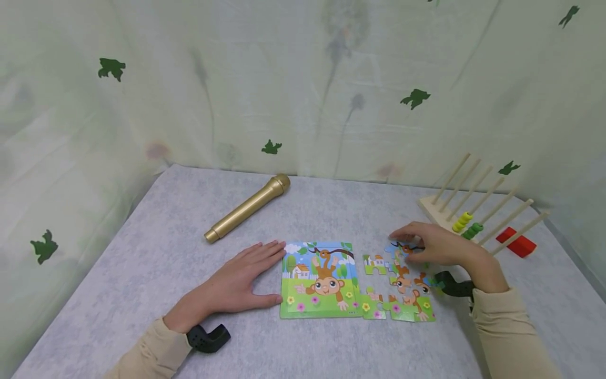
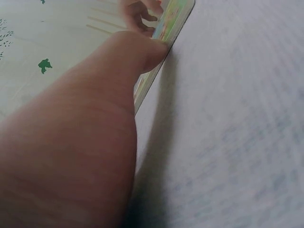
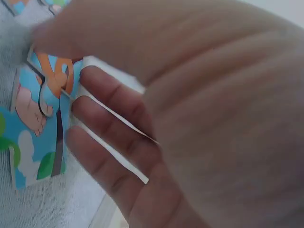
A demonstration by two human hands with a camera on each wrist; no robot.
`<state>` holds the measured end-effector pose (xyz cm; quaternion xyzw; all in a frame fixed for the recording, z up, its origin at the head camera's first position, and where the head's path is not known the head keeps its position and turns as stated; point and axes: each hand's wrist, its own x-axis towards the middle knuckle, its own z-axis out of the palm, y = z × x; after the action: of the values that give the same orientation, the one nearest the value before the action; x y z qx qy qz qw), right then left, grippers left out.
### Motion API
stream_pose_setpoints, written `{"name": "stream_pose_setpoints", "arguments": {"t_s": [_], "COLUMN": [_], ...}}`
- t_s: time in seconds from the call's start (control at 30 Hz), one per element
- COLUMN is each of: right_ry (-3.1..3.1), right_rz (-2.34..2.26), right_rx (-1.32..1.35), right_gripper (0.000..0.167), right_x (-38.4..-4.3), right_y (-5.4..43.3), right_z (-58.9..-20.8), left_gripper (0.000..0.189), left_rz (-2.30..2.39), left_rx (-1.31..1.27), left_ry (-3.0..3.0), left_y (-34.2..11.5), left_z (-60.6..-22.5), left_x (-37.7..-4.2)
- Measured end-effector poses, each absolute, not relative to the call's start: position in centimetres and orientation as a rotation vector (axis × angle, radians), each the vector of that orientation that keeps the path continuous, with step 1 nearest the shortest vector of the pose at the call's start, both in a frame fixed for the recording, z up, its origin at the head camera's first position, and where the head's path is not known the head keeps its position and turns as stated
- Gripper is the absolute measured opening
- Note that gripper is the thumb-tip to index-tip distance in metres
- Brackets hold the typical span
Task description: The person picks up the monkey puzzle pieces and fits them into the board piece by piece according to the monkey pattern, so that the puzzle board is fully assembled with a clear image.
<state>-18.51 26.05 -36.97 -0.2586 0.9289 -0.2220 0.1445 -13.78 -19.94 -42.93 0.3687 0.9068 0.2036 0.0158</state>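
Observation:
My left hand (image 1: 236,281) lies spread on the table, its fingertips and thumb at the left edge of a square picture board (image 1: 319,310) showing a monkey hanging by its tail. To the right of the board lie several loose jigsaw pieces (image 1: 402,311) of the same picture, some joined. Over the upper ones is my right hand (image 1: 440,245), thumb and fingers curved around a puzzle piece with the orange tail (image 3: 54,69). In the right wrist view, this piece meets a blue piece with a foot (image 3: 31,107). The thumb partly covers its upper edge.
A gold toy microphone (image 1: 246,210) lies behind my left hand. At the right back stands a wooden peg rack (image 1: 433,209) with yellow beads (image 1: 462,221) and green beads (image 1: 473,230), a red block (image 1: 518,242) beside it. A patterned curtain (image 1: 303,95) hangs behind the table.

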Motion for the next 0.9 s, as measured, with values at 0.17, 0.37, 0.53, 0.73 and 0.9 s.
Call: {"name": "stream_pose_setpoints", "arguments": {"t_s": [0.17, 0.37, 0.53, 0.73, 0.9], "right_ry": [2.669, 2.693, 2.728, 2.754, 2.776], "right_rz": [-0.622, -0.594, -0.582, -0.579, -0.573], "right_rx": [-0.718, -0.726, -0.744, -0.79, -0.849], "right_gripper": [0.046, 0.042, 0.041, 0.04, 0.039], "right_x": [-18.53, -18.94, -19.15, -19.24, -19.01], "right_y": [26.25, 26.23, 26.22, 26.02, 25.3], "right_z": [-36.89, -37.31, -37.66, -37.81, -37.51], "left_gripper": [0.093, 0.093, 0.093, 0.092, 0.092], "left_rz": [0.629, 0.634, 0.633, 0.642, 0.632], "left_rx": [1.14, 1.138, 1.136, 1.142, 1.147], "left_ry": [2.817, 2.816, 2.817, 2.817, 2.819], "left_y": [-19.92, -19.86, -19.86, -19.86, -19.91], "left_z": [-42.86, -42.78, -42.84, -42.85, -42.91], "left_x": [-13.72, -13.72, -13.71, -13.67, -13.73]}}
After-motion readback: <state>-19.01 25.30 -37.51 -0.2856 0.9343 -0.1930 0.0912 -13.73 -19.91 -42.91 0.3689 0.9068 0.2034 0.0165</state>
